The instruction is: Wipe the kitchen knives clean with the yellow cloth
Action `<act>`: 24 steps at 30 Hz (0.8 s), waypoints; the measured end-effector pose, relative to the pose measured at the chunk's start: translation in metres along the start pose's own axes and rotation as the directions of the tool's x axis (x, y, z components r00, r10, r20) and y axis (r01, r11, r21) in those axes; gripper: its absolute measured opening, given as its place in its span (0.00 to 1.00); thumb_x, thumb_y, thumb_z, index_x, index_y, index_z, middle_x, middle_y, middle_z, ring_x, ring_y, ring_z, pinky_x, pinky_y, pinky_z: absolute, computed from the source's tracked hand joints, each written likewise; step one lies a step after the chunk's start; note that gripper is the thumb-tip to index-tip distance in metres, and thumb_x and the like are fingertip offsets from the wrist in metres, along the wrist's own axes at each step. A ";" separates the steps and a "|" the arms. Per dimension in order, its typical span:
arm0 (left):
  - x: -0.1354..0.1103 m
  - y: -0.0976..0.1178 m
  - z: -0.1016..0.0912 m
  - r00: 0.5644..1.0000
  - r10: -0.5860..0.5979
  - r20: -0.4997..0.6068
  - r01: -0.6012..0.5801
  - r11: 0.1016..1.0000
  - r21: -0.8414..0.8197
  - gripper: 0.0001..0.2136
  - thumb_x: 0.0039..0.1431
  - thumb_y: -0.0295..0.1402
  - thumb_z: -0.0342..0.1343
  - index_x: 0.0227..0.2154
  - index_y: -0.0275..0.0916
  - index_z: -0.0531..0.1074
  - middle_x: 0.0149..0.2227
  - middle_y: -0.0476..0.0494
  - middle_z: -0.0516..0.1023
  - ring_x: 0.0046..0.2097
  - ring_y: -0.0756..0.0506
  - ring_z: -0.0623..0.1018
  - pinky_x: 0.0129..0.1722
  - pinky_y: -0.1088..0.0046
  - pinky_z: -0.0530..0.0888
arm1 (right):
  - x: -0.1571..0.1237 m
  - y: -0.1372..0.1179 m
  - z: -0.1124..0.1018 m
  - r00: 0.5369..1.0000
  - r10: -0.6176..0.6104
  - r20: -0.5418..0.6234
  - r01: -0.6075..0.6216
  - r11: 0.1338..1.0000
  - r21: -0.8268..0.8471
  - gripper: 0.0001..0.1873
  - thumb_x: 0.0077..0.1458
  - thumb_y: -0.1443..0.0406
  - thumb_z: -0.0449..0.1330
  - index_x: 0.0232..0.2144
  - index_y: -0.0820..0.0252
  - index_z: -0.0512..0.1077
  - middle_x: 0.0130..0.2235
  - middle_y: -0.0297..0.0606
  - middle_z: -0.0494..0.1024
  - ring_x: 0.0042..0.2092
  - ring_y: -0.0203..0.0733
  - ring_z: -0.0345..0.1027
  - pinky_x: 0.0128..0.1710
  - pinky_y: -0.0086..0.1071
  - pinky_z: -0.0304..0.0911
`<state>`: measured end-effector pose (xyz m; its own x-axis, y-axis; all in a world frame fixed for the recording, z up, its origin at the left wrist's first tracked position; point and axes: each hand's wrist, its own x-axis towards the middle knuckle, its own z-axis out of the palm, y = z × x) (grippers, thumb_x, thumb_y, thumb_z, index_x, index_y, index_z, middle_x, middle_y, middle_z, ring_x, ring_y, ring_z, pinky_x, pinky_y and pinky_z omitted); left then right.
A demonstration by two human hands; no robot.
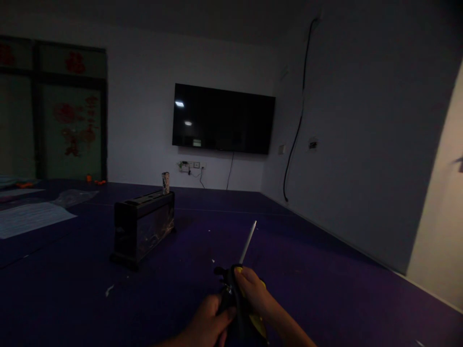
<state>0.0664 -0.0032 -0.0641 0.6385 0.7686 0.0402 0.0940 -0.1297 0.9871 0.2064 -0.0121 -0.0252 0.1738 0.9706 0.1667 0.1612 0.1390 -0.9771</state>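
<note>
A black-and-yellow glue gun (234, 289) is held between both hands at the bottom centre, partly covered by the fingers. From its far end a slim white stick (248, 242) points up and away from me. My left hand (209, 320) is closed around the dark lower part. My right hand (255, 291) grips the upper right side, its thumb on a yellow patch. Ahead and to the left stands a long black box (154, 233) on low feet. A small mottled cylinder (165, 183) rises at the box's far end.
The purple surface (307, 289) carries small white scraps. Papers (34, 217) and clear plastic (74, 198) lie at left, with orange items (100, 182) farther back. A television (223, 118) hangs on the far wall; a black cable (298, 123) runs down the right wall.
</note>
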 end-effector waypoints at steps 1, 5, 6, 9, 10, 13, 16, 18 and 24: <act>0.000 -0.001 0.000 1.000 -0.002 0.003 0.002 1.000 0.006 0.32 0.40 0.63 0.47 0.32 0.35 0.63 0.15 0.57 0.60 0.14 0.55 0.60 0.13 0.79 0.54 | 0.000 -0.001 0.000 1.000 0.007 -0.007 -0.007 1.000 -0.010 0.24 0.37 0.44 0.60 0.17 0.60 0.66 0.18 0.29 0.63 0.22 0.34 0.57 0.21 0.26 0.52; 0.000 -0.002 -0.001 0.999 -0.027 0.032 0.026 0.999 0.026 0.31 0.40 0.63 0.46 0.31 0.36 0.63 0.13 0.58 0.59 0.13 0.55 0.59 0.13 0.80 0.53 | -0.001 -0.001 0.000 1.000 0.019 -0.023 -0.020 0.999 -0.036 0.24 0.37 0.44 0.59 0.18 0.59 0.67 0.19 0.30 0.65 0.23 0.35 0.58 0.21 0.26 0.53; 0.000 -0.001 -0.001 0.999 -0.026 0.030 0.026 0.999 0.022 0.32 0.40 0.63 0.46 0.31 0.36 0.64 0.13 0.58 0.59 0.13 0.55 0.59 0.12 0.80 0.53 | 0.000 -0.001 0.000 1.000 0.019 -0.025 -0.020 0.999 -0.040 0.24 0.38 0.44 0.59 0.18 0.60 0.67 0.19 0.30 0.65 0.23 0.35 0.58 0.22 0.26 0.54; 0.000 0.000 -0.001 1.000 -0.016 0.019 0.016 1.000 0.012 0.33 0.38 0.64 0.46 0.31 0.35 0.64 0.13 0.58 0.59 0.14 0.55 0.60 0.13 0.80 0.53 | 0.001 0.001 0.001 0.999 0.017 -0.031 -0.019 0.999 -0.049 0.23 0.39 0.45 0.58 0.18 0.60 0.66 0.19 0.30 0.65 0.23 0.35 0.58 0.21 0.26 0.54; 0.001 0.000 -0.001 1.000 -0.018 0.016 0.017 1.000 0.012 0.33 0.37 0.64 0.47 0.31 0.35 0.64 0.14 0.58 0.60 0.14 0.55 0.60 0.13 0.80 0.53 | 0.001 0.001 0.002 0.999 0.016 -0.029 -0.017 0.999 -0.050 0.24 0.40 0.44 0.57 0.18 0.60 0.66 0.19 0.30 0.65 0.23 0.35 0.58 0.21 0.26 0.54; 0.002 -0.001 -0.001 1.000 -0.018 0.008 0.018 1.000 0.014 0.33 0.38 0.65 0.46 0.29 0.35 0.65 0.14 0.57 0.60 0.14 0.55 0.60 0.13 0.80 0.53 | 0.001 0.000 0.004 1.000 0.006 -0.012 -0.007 0.998 -0.057 0.24 0.41 0.44 0.56 0.18 0.60 0.66 0.18 0.30 0.65 0.22 0.34 0.58 0.20 0.26 0.54; 0.003 -0.004 -0.001 1.000 0.005 0.022 -0.006 0.999 0.036 0.32 0.40 0.64 0.44 0.29 0.35 0.65 0.13 0.57 0.59 0.13 0.55 0.59 0.12 0.80 0.52 | -0.001 -0.001 0.005 1.000 0.000 -0.010 -0.001 0.998 -0.067 0.25 0.41 0.43 0.56 0.18 0.59 0.65 0.18 0.30 0.64 0.22 0.34 0.57 0.20 0.25 0.52; 0.003 -0.006 -0.001 1.000 0.018 0.024 -0.020 0.999 0.048 0.32 0.41 0.64 0.44 0.30 0.34 0.65 0.12 0.57 0.59 0.13 0.55 0.58 0.12 0.80 0.52 | -0.002 -0.002 0.005 1.000 -0.007 -0.022 0.005 0.997 -0.075 0.25 0.41 0.43 0.55 0.18 0.59 0.65 0.18 0.29 0.63 0.21 0.33 0.56 0.19 0.25 0.52; 0.002 -0.008 0.000 1.000 0.000 0.000 0.000 0.999 0.034 0.31 0.43 0.62 0.45 0.30 0.34 0.65 0.12 0.57 0.59 0.13 0.55 0.58 0.12 0.80 0.51 | -0.002 0.000 0.006 0.999 -0.028 -0.030 0.025 0.995 -0.097 0.26 0.41 0.42 0.54 0.18 0.60 0.63 0.18 0.29 0.62 0.21 0.33 0.55 0.19 0.25 0.51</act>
<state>0.0676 -0.0007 -0.0715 0.6382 0.7688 0.0405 0.1200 -0.1512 0.9812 0.2001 -0.0132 -0.0261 0.1984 0.9599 0.1979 0.2594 0.1433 -0.9551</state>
